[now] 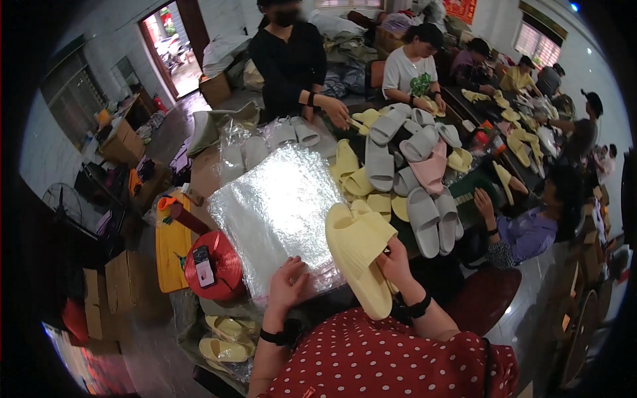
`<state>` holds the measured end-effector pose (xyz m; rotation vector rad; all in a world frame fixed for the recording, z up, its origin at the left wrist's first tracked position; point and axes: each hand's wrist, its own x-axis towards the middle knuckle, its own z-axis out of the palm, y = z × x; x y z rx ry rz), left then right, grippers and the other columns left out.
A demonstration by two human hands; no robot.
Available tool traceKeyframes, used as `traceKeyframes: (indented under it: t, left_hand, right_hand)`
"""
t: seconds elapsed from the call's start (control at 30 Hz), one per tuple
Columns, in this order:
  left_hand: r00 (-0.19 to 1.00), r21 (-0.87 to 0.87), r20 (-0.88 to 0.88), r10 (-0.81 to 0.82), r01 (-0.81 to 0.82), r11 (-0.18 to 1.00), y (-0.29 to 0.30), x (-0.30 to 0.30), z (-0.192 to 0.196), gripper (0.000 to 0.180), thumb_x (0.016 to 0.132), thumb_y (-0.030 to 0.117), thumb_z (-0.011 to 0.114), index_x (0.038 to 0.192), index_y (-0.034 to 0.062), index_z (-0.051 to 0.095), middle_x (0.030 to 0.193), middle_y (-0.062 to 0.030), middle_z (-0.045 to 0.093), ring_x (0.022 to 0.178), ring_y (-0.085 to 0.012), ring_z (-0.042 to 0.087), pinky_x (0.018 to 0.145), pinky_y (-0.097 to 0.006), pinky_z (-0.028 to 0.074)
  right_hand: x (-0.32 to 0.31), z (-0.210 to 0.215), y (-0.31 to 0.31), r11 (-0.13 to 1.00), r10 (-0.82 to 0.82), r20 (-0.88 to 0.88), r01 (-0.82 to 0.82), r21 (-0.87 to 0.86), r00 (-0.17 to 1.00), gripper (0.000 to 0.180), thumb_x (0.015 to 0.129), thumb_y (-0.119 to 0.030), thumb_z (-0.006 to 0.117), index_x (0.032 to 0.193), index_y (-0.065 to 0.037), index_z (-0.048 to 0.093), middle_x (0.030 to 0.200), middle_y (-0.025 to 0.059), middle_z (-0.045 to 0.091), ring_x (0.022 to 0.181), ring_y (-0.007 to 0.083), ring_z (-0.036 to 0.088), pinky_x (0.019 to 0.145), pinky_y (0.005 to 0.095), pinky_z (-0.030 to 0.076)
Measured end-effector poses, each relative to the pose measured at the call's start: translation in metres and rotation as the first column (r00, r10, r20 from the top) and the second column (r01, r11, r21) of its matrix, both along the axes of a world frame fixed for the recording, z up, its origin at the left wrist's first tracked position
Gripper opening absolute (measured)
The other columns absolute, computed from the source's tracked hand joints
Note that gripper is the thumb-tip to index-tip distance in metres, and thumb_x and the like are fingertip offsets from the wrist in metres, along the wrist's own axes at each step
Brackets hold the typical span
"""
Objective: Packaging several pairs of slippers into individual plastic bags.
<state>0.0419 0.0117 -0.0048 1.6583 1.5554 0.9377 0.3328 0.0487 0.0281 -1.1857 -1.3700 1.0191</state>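
My right hand grips a pale yellow slide slipper, tilted with its toe up and away from me. Part of a second yellow slipper peeks out behind it, so I seem to hold a pair. My left hand rests at the near edge of a stack of clear plastic bags, its fingers loosely bent and apart. Light glares off the middle of that stack. Beyond the held slipper lies a heap of grey slippers, yellow slippers and a pink slipper.
Left of the bags sits a roll of red plastic twine with a phone on it. Bagged yellow slippers lie low on the left. Several people work along the table; one in black stands opposite, another in purple sits right.
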Motion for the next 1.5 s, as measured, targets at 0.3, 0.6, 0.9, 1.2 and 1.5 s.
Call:
traceKeyframes:
  t: [0.3, 0.6, 0.9, 1.2, 1.5]
  left_hand:
    - [0.999, -0.02, -0.004, -0.054, 0.054, 0.998, 0.0, -0.002, -0.002, 0.039, 0.079, 0.008, 0.071, 0.116, 0.0005, 0.067, 0.135, -0.0192, 0.057, 0.135, -0.0319, 0.045, 0.11, -0.038, 0.039]
    - [1.0, -0.019, 0.007, -0.03, 0.03, 0.999, 0.0, 0.0, -0.001, 0.04, 0.076, 0.01, 0.072, 0.115, 0.0026, 0.067, 0.134, -0.0192, 0.057, 0.133, -0.0347, 0.046, 0.109, -0.041, 0.04]
    - [0.999, 0.007, 0.033, 0.015, -0.015, 1.0, 0.002, 0.001, -0.004, 0.027, 0.087, 0.014, 0.065, 0.11, 0.0011, 0.069, 0.126, -0.0211, 0.062, 0.13, -0.0366, 0.05, 0.106, -0.041, 0.041]
    - [0.997, 0.015, 0.073, 0.026, -0.027, 1.0, 0.002, 0.004, -0.001, 0.023, 0.093, 0.014, 0.059, 0.108, -0.0007, 0.069, 0.124, -0.0219, 0.063, 0.127, -0.0375, 0.052, 0.106, -0.041, 0.041]
    - [0.996, -0.008, 0.087, 0.023, -0.022, 1.0, 0.003, 0.001, -0.005, 0.024, 0.094, 0.015, 0.056, 0.109, 0.0003, 0.069, 0.125, -0.0217, 0.062, 0.128, -0.0373, 0.051, 0.107, -0.04, 0.041]
  right_hand:
    - [-0.01, 0.007, -0.008, 0.995, 0.034, 0.124, -0.046, 0.094, 0.992, 0.036, 0.085, -0.001, 0.066, 0.12, -0.001, 0.062, 0.114, 0.0141, 0.065, 0.105, 0.0263, 0.061, 0.088, 0.0342, 0.047]
    - [-0.017, -0.004, -0.007, 0.993, 0.041, 0.14, -0.056, 0.105, 0.989, 0.037, 0.083, -0.001, 0.067, 0.12, -0.002, 0.062, 0.114, 0.0162, 0.065, 0.109, 0.0313, 0.06, 0.091, 0.0363, 0.047]
    - [-0.017, -0.001, -0.008, 0.994, 0.034, 0.189, -0.053, 0.094, 0.981, 0.037, 0.082, -0.001, 0.068, 0.118, -0.003, 0.062, 0.115, 0.0166, 0.063, 0.106, 0.0325, 0.061, 0.087, 0.0373, 0.048]
    - [-0.018, 0.002, -0.012, 0.998, 0.037, 0.166, -0.046, 0.051, 0.985, 0.038, 0.081, 0.002, 0.067, 0.118, -0.002, 0.062, 0.115, 0.0174, 0.063, 0.106, 0.0331, 0.06, 0.088, 0.0374, 0.048]
    - [-0.019, 0.006, -0.012, 0.996, 0.032, 0.179, -0.047, 0.078, 0.983, 0.04, 0.082, 0.003, 0.066, 0.121, -0.003, 0.062, 0.118, 0.0166, 0.062, 0.109, 0.032, 0.06, 0.09, 0.0366, 0.047]
